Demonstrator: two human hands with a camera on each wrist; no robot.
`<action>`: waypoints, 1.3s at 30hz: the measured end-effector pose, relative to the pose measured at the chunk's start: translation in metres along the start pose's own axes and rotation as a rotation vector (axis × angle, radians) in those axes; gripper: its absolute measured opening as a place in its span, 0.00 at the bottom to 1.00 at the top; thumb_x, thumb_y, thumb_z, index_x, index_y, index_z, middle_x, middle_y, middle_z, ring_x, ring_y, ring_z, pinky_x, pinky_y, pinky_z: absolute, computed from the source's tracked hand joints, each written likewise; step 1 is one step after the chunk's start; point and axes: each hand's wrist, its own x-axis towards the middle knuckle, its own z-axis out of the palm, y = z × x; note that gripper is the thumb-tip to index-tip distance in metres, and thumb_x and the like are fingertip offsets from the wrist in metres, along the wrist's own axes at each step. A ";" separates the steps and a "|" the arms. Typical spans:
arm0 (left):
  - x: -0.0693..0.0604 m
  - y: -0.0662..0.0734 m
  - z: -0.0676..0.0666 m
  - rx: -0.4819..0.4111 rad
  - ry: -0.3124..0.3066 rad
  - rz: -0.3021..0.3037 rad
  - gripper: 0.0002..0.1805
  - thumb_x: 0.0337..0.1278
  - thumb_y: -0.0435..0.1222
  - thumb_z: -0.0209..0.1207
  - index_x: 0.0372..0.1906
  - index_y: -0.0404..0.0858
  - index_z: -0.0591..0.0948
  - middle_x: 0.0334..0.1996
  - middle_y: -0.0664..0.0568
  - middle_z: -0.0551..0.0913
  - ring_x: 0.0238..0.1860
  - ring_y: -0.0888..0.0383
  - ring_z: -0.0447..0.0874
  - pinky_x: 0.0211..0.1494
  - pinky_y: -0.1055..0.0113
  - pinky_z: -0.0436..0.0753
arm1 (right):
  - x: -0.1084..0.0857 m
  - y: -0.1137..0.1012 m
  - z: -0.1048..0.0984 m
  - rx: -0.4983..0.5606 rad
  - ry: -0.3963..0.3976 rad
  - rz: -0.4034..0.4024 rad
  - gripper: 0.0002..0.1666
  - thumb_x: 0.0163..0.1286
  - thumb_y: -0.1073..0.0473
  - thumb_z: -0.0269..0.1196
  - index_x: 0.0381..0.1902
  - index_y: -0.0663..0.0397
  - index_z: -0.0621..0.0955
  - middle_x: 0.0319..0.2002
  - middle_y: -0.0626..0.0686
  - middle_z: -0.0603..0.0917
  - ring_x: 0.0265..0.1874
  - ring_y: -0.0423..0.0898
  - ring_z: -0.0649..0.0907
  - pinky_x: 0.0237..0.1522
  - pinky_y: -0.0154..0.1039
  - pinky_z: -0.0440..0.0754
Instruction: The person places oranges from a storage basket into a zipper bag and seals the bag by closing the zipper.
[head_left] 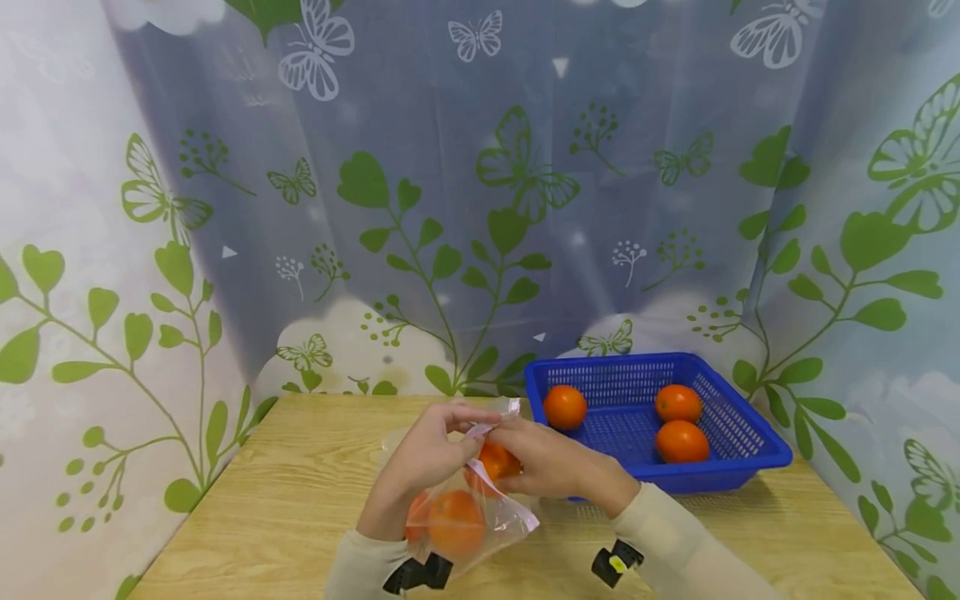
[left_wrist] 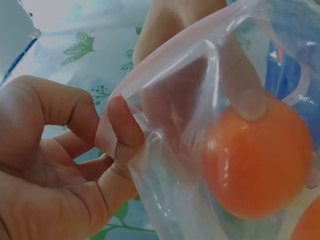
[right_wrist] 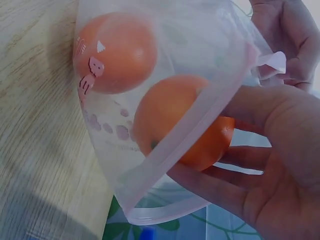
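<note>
orange (right_wrist: 209,144) within right grip (head_left: 551,458), partly inside bag (right_wrist: 200,55)

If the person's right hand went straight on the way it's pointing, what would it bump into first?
Beyond the orange in the right hand, probably the inside of the clear bag, or another orange already in there; depth through the plastic is hard to judge.

Near the table's (head_left: 285,492) back right corner, a basket (head_left: 611,433) holding three oranges (head_left: 682,442); left, nearer the front edge, a bag (head_left: 504,523) with more oranges (head_left: 456,523).
</note>
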 end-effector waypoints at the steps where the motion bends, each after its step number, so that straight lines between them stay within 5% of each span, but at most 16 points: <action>1: 0.000 0.000 0.000 -0.003 0.000 -0.003 0.21 0.61 0.23 0.54 0.58 0.32 0.86 0.56 0.38 0.82 0.53 0.46 0.81 0.35 0.73 0.86 | 0.001 0.000 0.000 0.008 -0.006 0.002 0.19 0.64 0.59 0.72 0.52 0.55 0.82 0.51 0.52 0.85 0.50 0.47 0.83 0.57 0.41 0.86; 7: 0.000 0.001 -0.001 -0.015 -0.001 -0.003 0.22 0.61 0.22 0.54 0.57 0.33 0.86 0.56 0.38 0.82 0.53 0.47 0.81 0.32 0.73 0.85 | 0.008 0.001 0.002 0.068 -0.040 -0.014 0.13 0.67 0.61 0.69 0.48 0.55 0.80 0.40 0.50 0.79 0.38 0.41 0.75 0.41 0.29 0.77; 18: -0.001 0.002 -0.001 -0.038 0.008 -0.015 0.22 0.60 0.22 0.54 0.57 0.33 0.86 0.57 0.40 0.82 0.53 0.47 0.80 0.34 0.73 0.85 | 0.019 0.001 0.009 0.114 -0.086 0.005 0.22 0.67 0.67 0.67 0.58 0.56 0.79 0.39 0.49 0.78 0.34 0.39 0.74 0.40 0.26 0.76; 26: -0.001 0.000 -0.005 -0.039 0.004 -0.007 0.23 0.60 0.22 0.54 0.58 0.33 0.85 0.58 0.40 0.82 0.53 0.47 0.79 0.31 0.72 0.84 | 0.015 0.002 0.013 0.198 -0.108 0.056 0.27 0.69 0.71 0.64 0.65 0.60 0.73 0.48 0.57 0.80 0.48 0.52 0.83 0.45 0.33 0.91; 33: -0.001 0.000 -0.006 -0.023 0.023 0.007 0.24 0.55 0.21 0.54 0.57 0.33 0.86 0.57 0.41 0.84 0.53 0.45 0.81 0.32 0.72 0.84 | 0.016 0.002 0.014 0.057 -0.011 -0.048 0.20 0.67 0.69 0.67 0.55 0.61 0.75 0.43 0.57 0.83 0.40 0.48 0.82 0.44 0.31 0.85; 39: -0.001 0.002 -0.007 0.004 0.040 0.003 0.26 0.52 0.21 0.53 0.57 0.35 0.86 0.57 0.43 0.85 0.55 0.46 0.81 0.37 0.71 0.82 | 0.018 0.003 0.012 0.094 -0.070 -0.019 0.07 0.66 0.68 0.68 0.32 0.55 0.79 0.26 0.50 0.81 0.26 0.37 0.75 0.31 0.21 0.74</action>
